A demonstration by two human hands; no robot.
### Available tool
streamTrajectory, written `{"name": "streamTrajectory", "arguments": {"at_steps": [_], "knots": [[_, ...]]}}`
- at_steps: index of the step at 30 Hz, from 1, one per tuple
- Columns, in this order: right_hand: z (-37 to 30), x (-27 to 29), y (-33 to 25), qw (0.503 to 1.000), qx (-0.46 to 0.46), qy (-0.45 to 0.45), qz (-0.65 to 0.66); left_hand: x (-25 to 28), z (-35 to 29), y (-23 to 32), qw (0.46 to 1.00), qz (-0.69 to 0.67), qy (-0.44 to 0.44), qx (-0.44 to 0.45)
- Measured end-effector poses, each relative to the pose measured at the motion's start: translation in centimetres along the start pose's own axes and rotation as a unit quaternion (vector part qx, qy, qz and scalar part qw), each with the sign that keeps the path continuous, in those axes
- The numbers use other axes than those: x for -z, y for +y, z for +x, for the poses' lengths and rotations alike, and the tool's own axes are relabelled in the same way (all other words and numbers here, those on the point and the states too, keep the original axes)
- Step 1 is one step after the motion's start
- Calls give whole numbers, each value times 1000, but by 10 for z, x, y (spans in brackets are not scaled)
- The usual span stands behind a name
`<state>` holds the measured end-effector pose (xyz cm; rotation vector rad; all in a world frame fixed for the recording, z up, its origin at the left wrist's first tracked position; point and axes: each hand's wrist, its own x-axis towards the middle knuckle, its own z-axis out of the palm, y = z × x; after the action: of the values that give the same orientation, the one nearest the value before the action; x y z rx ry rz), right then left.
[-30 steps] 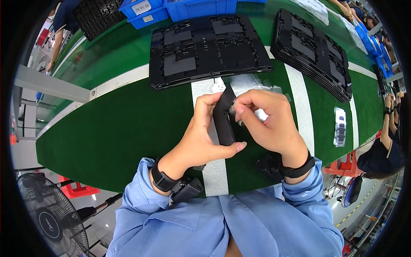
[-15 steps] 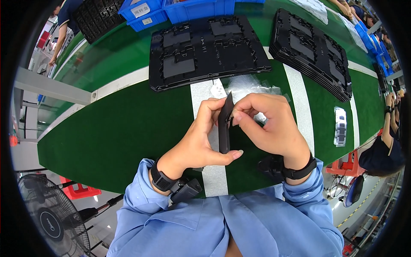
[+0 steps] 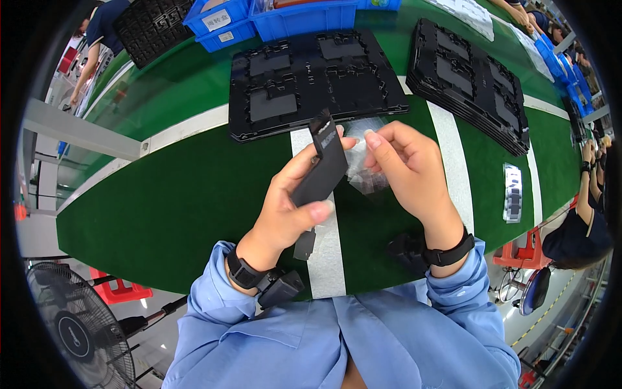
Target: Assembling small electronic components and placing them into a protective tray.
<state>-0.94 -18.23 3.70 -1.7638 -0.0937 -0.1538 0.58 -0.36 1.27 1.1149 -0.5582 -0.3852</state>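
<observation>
My left hand (image 3: pixel 275 211) grips a flat black rectangular part (image 3: pixel 322 174) by its edges, thumb on the near side and fingers round the far side. A dark flap with small pale print (image 3: pixel 326 135) stands at its far end. To the right, apart from the part, my right hand (image 3: pixel 411 162) has thumb and forefinger pinched together; what they hold, if anything, is too small to make out. Beyond and below its fingertips lie loose clear films (image 3: pixel 369 178). A small dark piece (image 3: pixel 304 245) shows under my left hand; whether it is attached to anything is unclear.
A black moulded tray (image 3: pixel 311 81) lies ahead on the green table (image 3: pixel 162 201), with a stack of black trays (image 3: pixel 470 84) to its right. Blue bins (image 3: pixel 304 19) stand behind. A strip of dark stickers (image 3: pixel 513 193) lies right. A fan (image 3: pixel 78 324) stands lower left.
The black part has turned from edge-on to show its broad face, with the flap now visible. My right hand has drawn away from it to the right.
</observation>
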Motion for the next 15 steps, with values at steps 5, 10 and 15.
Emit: {"name": "streamTrajectory", "arguments": {"at_steps": [5,10,15], "knots": [[-6,-15,-9,931,-159,-151,291,-9,1,6,992,-128,3,-10],[-7,-23,1,943,-104,-78,307,-4,-1,11,996,-30,54,62],[-14,-32,6,968,-72,-72,229,5,-3,9,989,29,105,98]]}}
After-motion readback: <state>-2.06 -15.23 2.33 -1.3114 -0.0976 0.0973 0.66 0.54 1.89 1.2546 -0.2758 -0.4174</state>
